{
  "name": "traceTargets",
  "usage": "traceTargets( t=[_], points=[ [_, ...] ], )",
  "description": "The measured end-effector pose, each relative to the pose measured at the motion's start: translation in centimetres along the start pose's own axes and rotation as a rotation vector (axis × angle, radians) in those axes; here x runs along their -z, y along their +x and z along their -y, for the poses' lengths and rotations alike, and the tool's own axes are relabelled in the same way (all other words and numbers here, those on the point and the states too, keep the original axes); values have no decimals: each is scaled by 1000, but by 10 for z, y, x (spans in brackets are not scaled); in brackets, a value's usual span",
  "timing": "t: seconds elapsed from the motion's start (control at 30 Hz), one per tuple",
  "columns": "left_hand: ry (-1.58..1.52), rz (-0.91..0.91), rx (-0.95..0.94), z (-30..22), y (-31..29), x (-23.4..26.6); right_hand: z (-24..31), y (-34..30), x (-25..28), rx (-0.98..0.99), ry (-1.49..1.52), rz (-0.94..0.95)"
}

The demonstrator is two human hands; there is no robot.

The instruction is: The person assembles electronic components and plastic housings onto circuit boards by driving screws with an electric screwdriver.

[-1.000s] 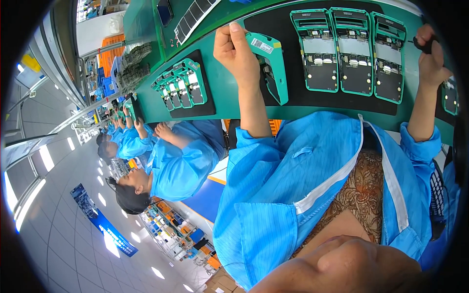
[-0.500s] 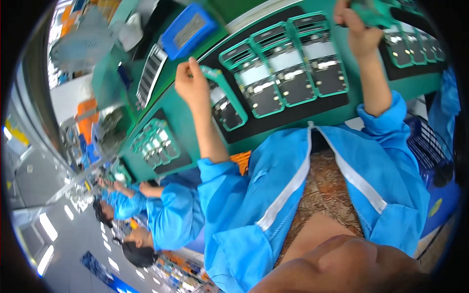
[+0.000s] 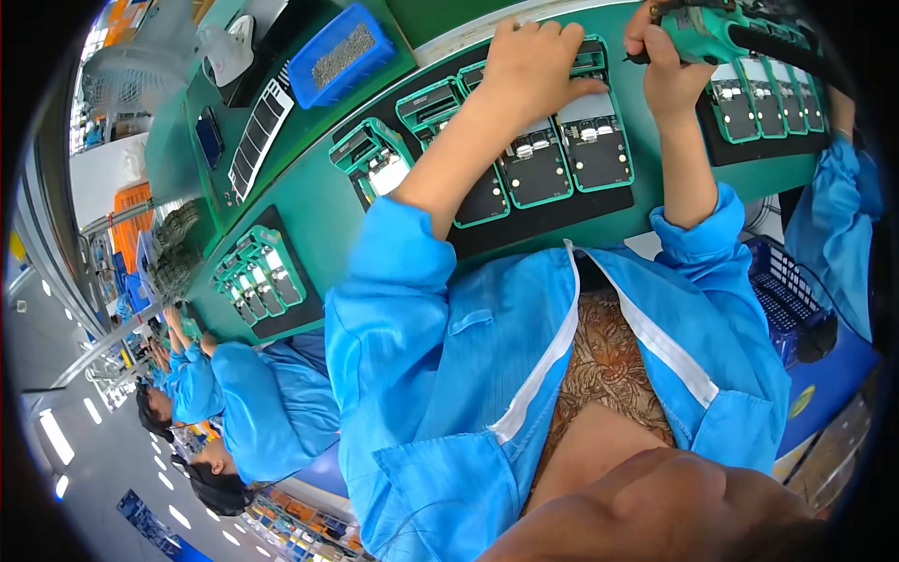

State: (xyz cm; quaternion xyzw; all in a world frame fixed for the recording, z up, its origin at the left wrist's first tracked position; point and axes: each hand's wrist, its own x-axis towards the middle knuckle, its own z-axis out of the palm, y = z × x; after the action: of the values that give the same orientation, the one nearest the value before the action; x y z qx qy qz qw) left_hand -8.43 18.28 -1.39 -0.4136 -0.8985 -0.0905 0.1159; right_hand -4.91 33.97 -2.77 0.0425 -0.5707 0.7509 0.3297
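Palm down, my left hand (image 3: 534,66) lies over the upper part of the green-framed device housings, thumb stretched out to the right and fingers apart. Its fingertips are partly hidden, and it seems to hold nothing. My right hand (image 3: 670,75) grips a green and black power screwdriver (image 3: 707,36) up at the right. The tool's dark tip points left, toward the rightmost green-framed housing (image 3: 599,150). Several such housings with dark boards lie side by side on a black mat (image 3: 609,199), and my left forearm covers some. Another housing (image 3: 370,150) sits at the row's left end.
A blue bin (image 3: 304,80) of small metal parts stands beyond the row. Beside it are a white slotted strip (image 3: 257,140) and a dark phone (image 3: 209,136). More housings lie on mats left (image 3: 267,328) and right (image 3: 716,150). Co-workers (image 3: 267,393) sit at the left.
My left hand has moved right from the row's left end onto the housings, and its closed fingers have spread. The right hand still holds the power screwdriver, its tip now showing. The whole view has shifted.
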Motion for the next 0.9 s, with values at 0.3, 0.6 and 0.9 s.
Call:
traceTargets(
  t=[0.3, 0.6, 0.9],
  points=[
    [-292, 283, 48, 28, -9, 17, 1, 3, -2, 157, 57, 125],
    [-384, -114, 438, 74, -33, 56, -2, 7, 10, 200, 40, 277],
    [-269, 13, 780, 235, -102, 19, 10, 2, -10, 94, 25, 236]
  ],
)
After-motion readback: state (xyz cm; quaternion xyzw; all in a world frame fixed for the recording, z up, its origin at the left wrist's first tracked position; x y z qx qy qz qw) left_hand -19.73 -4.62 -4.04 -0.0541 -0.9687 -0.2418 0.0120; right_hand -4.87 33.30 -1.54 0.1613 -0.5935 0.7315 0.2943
